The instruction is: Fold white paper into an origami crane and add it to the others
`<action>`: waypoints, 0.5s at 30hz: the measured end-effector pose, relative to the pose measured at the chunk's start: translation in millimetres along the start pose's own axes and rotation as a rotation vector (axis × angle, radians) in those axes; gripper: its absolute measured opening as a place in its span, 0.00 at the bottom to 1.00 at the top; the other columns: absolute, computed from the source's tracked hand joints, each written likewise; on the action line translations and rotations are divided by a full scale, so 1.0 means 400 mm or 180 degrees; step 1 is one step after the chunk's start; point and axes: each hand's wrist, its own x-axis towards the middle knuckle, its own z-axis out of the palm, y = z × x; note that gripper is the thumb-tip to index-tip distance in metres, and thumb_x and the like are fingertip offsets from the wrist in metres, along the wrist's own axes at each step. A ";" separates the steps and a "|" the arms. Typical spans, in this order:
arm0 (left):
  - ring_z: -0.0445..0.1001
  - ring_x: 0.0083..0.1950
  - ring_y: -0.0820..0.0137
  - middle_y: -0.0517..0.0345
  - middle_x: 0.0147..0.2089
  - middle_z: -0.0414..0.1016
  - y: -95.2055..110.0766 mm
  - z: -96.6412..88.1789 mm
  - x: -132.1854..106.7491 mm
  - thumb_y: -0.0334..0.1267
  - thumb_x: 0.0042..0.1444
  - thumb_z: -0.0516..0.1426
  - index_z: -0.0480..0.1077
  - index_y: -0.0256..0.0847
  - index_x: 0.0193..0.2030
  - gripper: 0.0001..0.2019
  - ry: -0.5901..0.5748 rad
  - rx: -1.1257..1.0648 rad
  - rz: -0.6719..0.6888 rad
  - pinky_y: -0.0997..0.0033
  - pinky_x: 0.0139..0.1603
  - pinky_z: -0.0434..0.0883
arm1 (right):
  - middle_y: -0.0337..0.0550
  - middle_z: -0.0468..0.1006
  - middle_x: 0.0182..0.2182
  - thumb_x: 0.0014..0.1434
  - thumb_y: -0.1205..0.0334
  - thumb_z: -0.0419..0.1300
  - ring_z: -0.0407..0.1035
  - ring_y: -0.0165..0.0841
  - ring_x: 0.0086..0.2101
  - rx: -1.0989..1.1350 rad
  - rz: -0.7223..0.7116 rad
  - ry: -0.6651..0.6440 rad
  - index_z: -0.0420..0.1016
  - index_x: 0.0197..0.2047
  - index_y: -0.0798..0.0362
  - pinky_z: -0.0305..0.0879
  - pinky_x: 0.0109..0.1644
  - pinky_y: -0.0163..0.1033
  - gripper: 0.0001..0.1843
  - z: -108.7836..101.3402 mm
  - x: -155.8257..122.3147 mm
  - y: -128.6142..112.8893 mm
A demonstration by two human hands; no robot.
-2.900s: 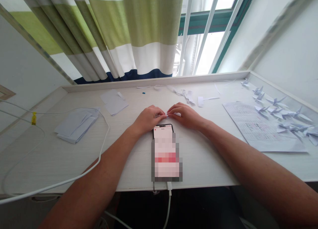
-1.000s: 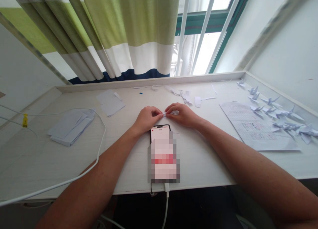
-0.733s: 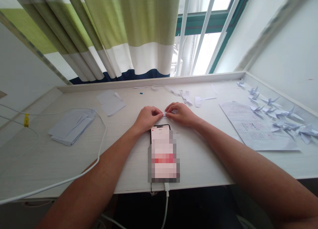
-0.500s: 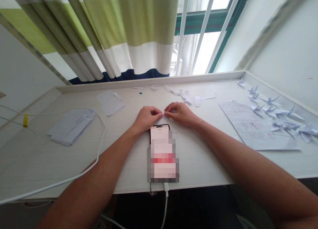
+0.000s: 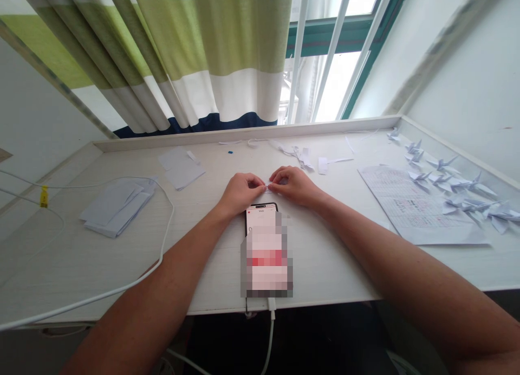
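While the black smartphone (image 5: 266, 250) lies nearest us on the white wooden desk (image 5: 333, 256), just beyond it our left hand (image 5: 239, 192) and right hand (image 5: 296, 185) meet, fingers curled, pinching a small folded white paper piece (image 5: 268, 188); farther right sit white paper cranes (image 5: 455, 188).

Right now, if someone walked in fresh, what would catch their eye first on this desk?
Probably the two hands meeting at the middle of the white desk: the left hand and right hand pinch a small piece of white paper between their fingertips. Just in front of them lies a phone with a cable plugged in. Along the right edge, a row of folded paper cranes sits beside a printed sheet.
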 end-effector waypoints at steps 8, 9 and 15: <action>0.82 0.42 0.62 0.51 0.41 0.86 0.001 -0.003 -0.002 0.41 0.54 0.64 0.81 0.41 0.31 0.07 0.0012 0.0024 0.0025 0.63 0.46 0.74 | 0.47 0.87 0.42 0.61 0.67 0.66 0.80 0.39 0.42 0.0237 0.0052 0.0004 0.86 0.40 0.52 0.74 0.52 0.46 0.06 -0.012 -0.003 0.014; 0.82 0.42 0.62 0.51 0.41 0.86 0.000 -0.003 -0.002 0.41 0.54 0.64 0.81 0.41 0.32 0.07 0.0009 0.0038 0.0035 0.63 0.46 0.74 | 0.47 0.87 0.42 0.61 0.67 0.66 0.80 0.40 0.43 0.0177 -0.0018 -0.0026 0.86 0.39 0.52 0.74 0.52 0.46 0.06 -0.010 -0.002 0.015; 0.82 0.42 0.62 0.51 0.41 0.87 -0.003 -0.002 -0.001 0.41 0.55 0.64 0.81 0.41 0.33 0.07 0.0008 0.0072 0.0046 0.63 0.47 0.75 | 0.46 0.87 0.42 0.60 0.68 0.67 0.81 0.39 0.42 0.0003 -0.0224 0.0010 0.87 0.36 0.51 0.75 0.55 0.46 0.06 -0.002 0.000 0.017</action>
